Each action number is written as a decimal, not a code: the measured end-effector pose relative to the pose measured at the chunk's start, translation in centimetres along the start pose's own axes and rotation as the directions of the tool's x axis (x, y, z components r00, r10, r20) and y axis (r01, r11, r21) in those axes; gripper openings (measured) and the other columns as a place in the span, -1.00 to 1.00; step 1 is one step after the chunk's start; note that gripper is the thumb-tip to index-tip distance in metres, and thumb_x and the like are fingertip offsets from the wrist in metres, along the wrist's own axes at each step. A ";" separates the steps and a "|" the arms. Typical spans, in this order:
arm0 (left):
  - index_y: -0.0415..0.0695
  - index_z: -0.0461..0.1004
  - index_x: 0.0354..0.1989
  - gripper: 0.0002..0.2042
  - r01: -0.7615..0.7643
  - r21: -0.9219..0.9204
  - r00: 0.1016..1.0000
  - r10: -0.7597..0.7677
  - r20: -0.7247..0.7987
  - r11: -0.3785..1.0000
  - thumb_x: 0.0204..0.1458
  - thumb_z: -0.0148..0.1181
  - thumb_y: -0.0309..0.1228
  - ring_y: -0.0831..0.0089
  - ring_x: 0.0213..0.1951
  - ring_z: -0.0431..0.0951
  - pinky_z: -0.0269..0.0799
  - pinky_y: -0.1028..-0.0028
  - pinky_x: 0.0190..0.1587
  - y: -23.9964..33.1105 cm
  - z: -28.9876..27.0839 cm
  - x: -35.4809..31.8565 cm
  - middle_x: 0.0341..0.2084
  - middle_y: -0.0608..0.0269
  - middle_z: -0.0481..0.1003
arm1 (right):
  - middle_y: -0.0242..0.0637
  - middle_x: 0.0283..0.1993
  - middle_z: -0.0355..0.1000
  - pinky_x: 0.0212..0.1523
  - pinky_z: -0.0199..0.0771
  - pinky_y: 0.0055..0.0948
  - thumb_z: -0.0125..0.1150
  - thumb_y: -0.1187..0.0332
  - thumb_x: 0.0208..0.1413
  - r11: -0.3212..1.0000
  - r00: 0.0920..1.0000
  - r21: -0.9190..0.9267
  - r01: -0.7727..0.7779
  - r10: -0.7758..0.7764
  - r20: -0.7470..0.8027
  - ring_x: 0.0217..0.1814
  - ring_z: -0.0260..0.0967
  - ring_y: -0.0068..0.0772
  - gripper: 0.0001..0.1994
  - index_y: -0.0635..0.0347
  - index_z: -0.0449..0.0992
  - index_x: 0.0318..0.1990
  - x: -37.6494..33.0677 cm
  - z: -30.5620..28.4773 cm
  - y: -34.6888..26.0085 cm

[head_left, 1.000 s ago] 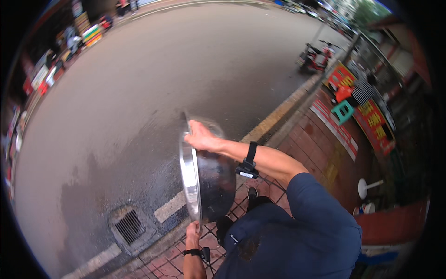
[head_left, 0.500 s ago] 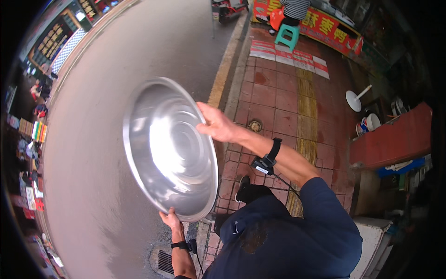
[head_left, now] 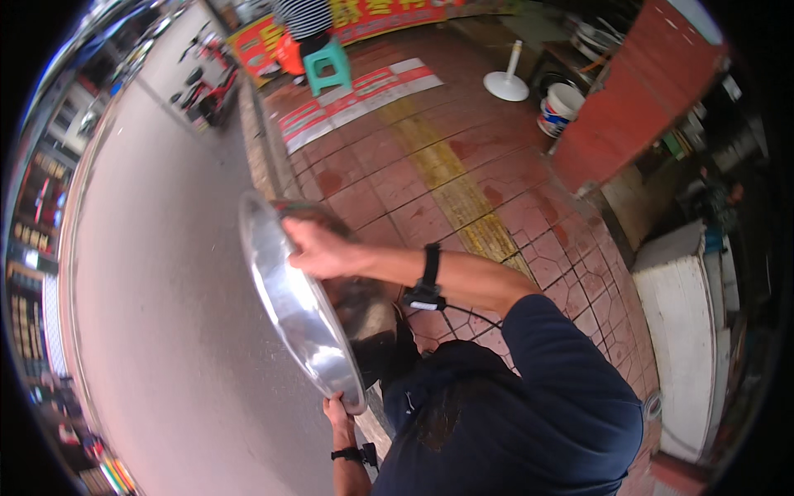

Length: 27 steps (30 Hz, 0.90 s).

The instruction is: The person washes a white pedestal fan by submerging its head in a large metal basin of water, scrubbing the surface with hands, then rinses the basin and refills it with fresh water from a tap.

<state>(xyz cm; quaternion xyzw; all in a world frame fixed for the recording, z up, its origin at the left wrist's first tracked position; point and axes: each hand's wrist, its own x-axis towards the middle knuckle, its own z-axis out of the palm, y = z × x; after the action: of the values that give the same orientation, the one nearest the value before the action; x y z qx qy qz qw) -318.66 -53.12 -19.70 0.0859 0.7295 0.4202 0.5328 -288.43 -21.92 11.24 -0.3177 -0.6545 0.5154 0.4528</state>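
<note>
A large shiny steel basin is held on edge in front of me, its rim toward the camera and its hollow side facing right. My right hand grips the upper rim, a black band on that wrist. At the basin's lower rim my left hand holds on, also with a black wristband. My dark blue shirt fills the lower right.
Grey road lies to the left, red brick pavement with a yellow tactile strip ahead. Further off stand a green stool, a white bucket, a white round stand base, a red counter, a parked scooter and a white cabinet.
The basin has turned from showing its open inside to edge-on. My view has swung from the road toward the brick pavement. Both hands stay on the rim.
</note>
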 end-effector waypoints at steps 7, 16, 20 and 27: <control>-0.27 0.35 0.17 -0.56 0.439 0.046 0.604 -0.333 0.724 0.897 0.21 0.19 -0.27 0.15 0.03 0.57 0.55 0.18 0.10 19.2 22.8 9.9 0.03 0.04 0.52 | -0.35 0.03 0.49 -0.13 0.45 -0.55 0.15 0.53 0.09 0.974 0.828 0.141 -0.177 0.225 -0.514 -0.08 0.44 -0.60 -0.48 0.25 0.32 0.26 -6.0 -24.9 -0.7; -0.27 0.46 0.00 -0.72 0.306 0.434 0.350 -0.524 0.776 0.847 0.09 0.14 -0.52 0.22 -0.01 0.59 0.53 0.22 0.13 29.2 59.2 12.9 -0.10 0.16 0.57 | -0.22 0.22 0.42 0.23 0.40 -0.47 0.09 0.57 0.10 0.969 0.411 0.244 -0.044 0.240 -0.879 0.19 0.41 -0.47 -0.38 0.28 0.23 0.38 -14.6 -50.4 3.1; -0.26 0.46 -0.05 -0.74 0.240 0.414 0.406 -0.479 0.778 0.878 0.05 0.17 -0.60 0.24 -0.06 0.57 0.53 0.24 0.08 32.1 72.2 12.3 -0.15 0.16 0.56 | -0.22 0.24 0.41 0.23 0.39 -0.44 0.11 0.55 0.15 0.943 0.205 0.333 -0.011 0.328 -0.922 0.17 0.40 -0.46 -0.39 0.22 0.22 0.40 -16.3 -59.7 7.3; -0.24 0.49 -0.20 -0.87 0.182 0.573 0.391 -0.593 0.704 0.799 0.06 0.16 -0.59 0.35 -0.19 0.60 0.57 0.35 -0.03 36.1 88.5 13.2 -0.34 0.25 0.57 | -0.24 0.18 0.46 0.15 0.45 -0.42 0.21 0.48 0.19 0.828 -0.090 0.543 -0.141 0.536 -0.840 0.14 0.44 -0.39 -0.40 0.18 0.23 0.40 -16.8 -70.7 12.2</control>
<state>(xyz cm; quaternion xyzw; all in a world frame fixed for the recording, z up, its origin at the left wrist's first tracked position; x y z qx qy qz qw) -260.65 23.36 -10.58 0.2134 0.4322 0.0181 0.8760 -217.50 -6.13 -0.82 -0.6696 0.0367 0.3295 0.6646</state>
